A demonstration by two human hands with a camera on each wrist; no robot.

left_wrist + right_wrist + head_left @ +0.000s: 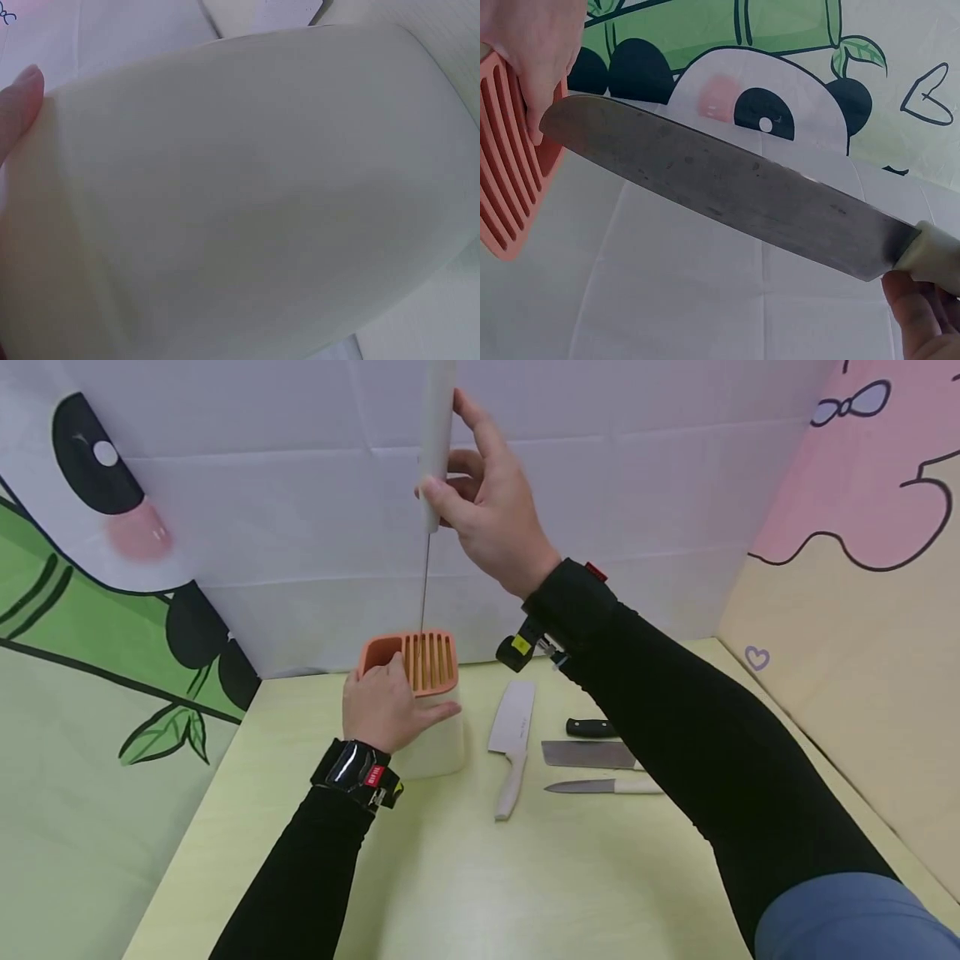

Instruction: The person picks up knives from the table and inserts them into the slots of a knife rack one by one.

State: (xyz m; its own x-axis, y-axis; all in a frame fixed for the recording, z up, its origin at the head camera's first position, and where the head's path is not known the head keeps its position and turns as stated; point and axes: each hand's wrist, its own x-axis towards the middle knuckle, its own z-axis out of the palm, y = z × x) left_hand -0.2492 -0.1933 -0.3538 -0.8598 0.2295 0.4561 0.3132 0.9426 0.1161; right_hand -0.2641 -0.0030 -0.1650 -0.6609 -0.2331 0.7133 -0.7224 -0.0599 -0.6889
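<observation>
Near the top centre of the head view the right hand (491,506) pinches the pale, smooth handle of a long knife (435,443), thumb and curled fingers closed round the handle's lower end while the index finger stretches up along it. The knife hangs point down, seen edge-on as a thin dark line that reaches the slotted top of the knife block (420,693) just below the frame's centre. In the right wrist view the same blade (727,191) crosses the frame from upper left to lower right: broad, dull grey steel with faint specks and smudges, a rounded tip and a cream handle at the right edge under the fingertips (919,319). Its tip sits by the block's orange top (510,172), a matt piece cut with long parallel slots. The left hand (386,706) lies against the block's side, fingers wrapped round its rounded cream body, thumb near the orange rim; in the left wrist view that smooth, plain body (247,195) fills nearly the whole frame, with one fingertip (19,105) pressed on its left edge. To the right of the block, on the pale yellow-green table (450,877), lie a white-handled cleaver (512,739), a black-handled cleaver (588,752) and a slim pale-handled knife (600,787).
</observation>
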